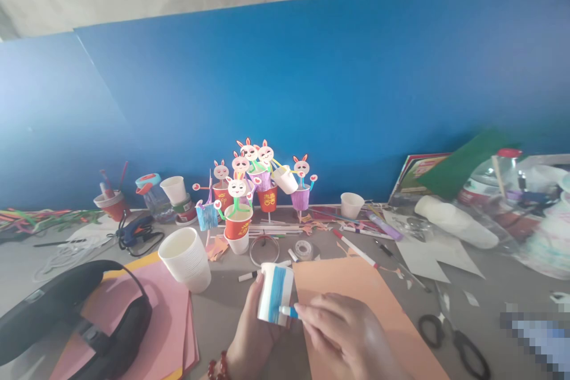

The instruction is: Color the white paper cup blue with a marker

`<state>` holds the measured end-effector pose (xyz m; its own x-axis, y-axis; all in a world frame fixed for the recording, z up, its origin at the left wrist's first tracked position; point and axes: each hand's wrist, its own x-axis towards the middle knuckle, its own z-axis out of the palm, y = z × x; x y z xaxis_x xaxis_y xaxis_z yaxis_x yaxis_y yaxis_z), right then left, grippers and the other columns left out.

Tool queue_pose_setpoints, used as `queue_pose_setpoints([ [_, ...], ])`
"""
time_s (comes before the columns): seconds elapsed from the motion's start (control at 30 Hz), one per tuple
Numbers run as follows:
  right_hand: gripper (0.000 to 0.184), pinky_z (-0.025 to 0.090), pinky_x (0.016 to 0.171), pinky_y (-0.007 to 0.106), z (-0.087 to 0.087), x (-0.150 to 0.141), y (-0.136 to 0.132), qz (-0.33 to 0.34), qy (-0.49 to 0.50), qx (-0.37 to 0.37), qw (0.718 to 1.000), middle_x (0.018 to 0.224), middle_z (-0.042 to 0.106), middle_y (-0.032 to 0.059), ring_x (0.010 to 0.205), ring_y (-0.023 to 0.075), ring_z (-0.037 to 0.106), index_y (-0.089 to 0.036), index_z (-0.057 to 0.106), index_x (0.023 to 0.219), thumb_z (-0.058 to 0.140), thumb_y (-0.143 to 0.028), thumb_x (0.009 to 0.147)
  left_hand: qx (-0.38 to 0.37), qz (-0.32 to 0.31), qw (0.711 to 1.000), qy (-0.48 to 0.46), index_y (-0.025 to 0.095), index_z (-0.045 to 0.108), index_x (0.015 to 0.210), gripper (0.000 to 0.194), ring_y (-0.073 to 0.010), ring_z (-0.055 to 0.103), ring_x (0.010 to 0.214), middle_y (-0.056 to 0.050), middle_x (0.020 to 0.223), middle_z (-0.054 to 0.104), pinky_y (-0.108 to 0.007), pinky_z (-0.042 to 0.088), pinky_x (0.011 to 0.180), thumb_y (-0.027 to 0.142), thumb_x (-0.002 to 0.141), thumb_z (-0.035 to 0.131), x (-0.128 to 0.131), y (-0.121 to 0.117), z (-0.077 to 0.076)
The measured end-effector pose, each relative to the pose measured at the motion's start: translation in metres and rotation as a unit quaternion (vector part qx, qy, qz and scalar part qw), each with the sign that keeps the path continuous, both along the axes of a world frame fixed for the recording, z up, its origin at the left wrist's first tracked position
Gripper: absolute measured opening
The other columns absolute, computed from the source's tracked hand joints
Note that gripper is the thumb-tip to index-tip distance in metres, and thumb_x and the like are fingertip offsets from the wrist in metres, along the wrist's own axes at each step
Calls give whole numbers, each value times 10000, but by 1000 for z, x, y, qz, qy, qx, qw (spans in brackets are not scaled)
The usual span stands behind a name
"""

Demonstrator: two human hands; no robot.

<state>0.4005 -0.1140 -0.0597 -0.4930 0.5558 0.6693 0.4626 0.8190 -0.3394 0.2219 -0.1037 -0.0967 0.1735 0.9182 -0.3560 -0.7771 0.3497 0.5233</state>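
blue partition and cluttered grey table are noted. a paper cup, slightly tilted, is clasped in the left grip. a blue marker is pinched in the right grip, right of the cup, its axis laid crosswise to the cup's blue stripe. orange paper is overhung by the right grip; rabbit figures are stood beyond.

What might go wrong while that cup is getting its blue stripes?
The blue marker in the right hand could slip off the curved white cup and streak the orange paper. The left hand might smudge the blue if its fingers slide across it, assuming the ink is wet.
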Motion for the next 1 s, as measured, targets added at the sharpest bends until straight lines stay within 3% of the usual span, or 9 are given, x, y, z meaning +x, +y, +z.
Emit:
queue_pose_setpoints([
  [0.2, 251, 394, 491, 230, 3, -2, -3, 24, -22, 51, 998, 670, 682, 3, 525, 134, 537, -195, 685, 1037, 515, -71, 899, 23, -8, 999, 22, 149, 663, 677, 478, -150, 576, 531, -1, 537, 630, -276, 414, 575, 612, 723, 770, 2, 4, -3],
  [0.47, 274, 418, 515, 220, 5, 1, 1, -6, -23, 22, 999, 715, 699, 23, 579, 139, 606, -195, 673, 1068, 477, -66, 926, 8, 1, 1000, -7, 165, 682, 785, 353, -141, 591, 545, 18, 584, 648, -272, 423, 598, 509, 795, 760, 0, 1, -3],
  [0.7, 222, 370, 494, 225, 5, -2, -3, 32, -15, 33, 999, 630, 640, -11, 504, 126, 498, -195, 674, 999, 517, -70, 904, 28, -12, 999, 34, 141, 669, 715, 489, -153, 578, 520, -23, 554, 650, -280, 403, 559, 601, 870, 615, 0, 2, -5],
  [0.87, 236, 371, 485, 210, 6, 1, 1, 8, -1, 4, 1000, 642, 625, -9, 524, 120, 514, -194, 670, 1004, 480, -70, 937, 10, -1, 1000, -15, 156, 703, 828, 388, -156, 622, 582, 5, 613, 680, -283, 439, 615, 527, 755, 791, -1, 3, -4],
  [1.0, 247, 384, 497, 210, 5, 0, 1, 1, -7, 0, 1000, 665, 650, 1, 541, 123, 545, -201, 672, 1016, 470, -80, 942, 9, -4, 1000, -23, 154, 708, 879, 359, -160, 639, 617, -11, 681, 710, -289, 450, 651, 497, 793, 770, -1, 3, -3],
])
